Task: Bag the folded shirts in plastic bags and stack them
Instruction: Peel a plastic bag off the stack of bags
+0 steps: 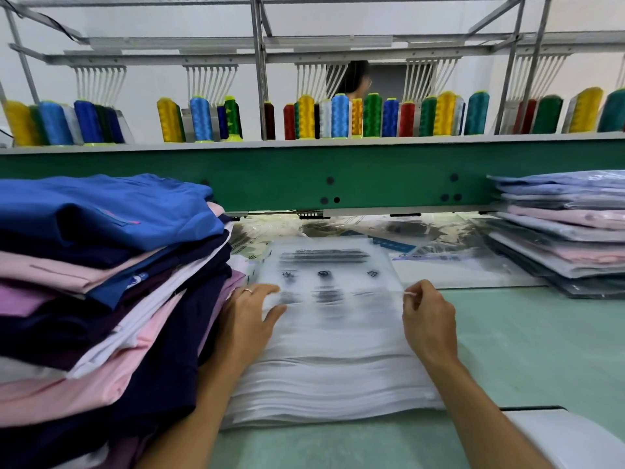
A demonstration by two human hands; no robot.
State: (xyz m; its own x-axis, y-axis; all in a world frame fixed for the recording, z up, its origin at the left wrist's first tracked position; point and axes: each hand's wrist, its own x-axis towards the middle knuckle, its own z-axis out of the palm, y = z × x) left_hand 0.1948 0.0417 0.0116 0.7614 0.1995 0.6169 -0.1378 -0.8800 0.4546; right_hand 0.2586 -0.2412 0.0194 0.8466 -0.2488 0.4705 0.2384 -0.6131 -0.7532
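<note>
Though bagged shirts (568, 231) already sit at right, many folded shirts (101, 265) wait at left while our left hand (252, 316) lies flat on the plastic bags (331, 367) and our right hand (427, 319) pinches the top one.

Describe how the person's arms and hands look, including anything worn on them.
Both hands are bare, no gloves. The left hand wears a thin ring on one finger; the right hand shows no ring. Both forearms are uncovered as far as the view shows: no sleeves, watch or bracelet.
</note>
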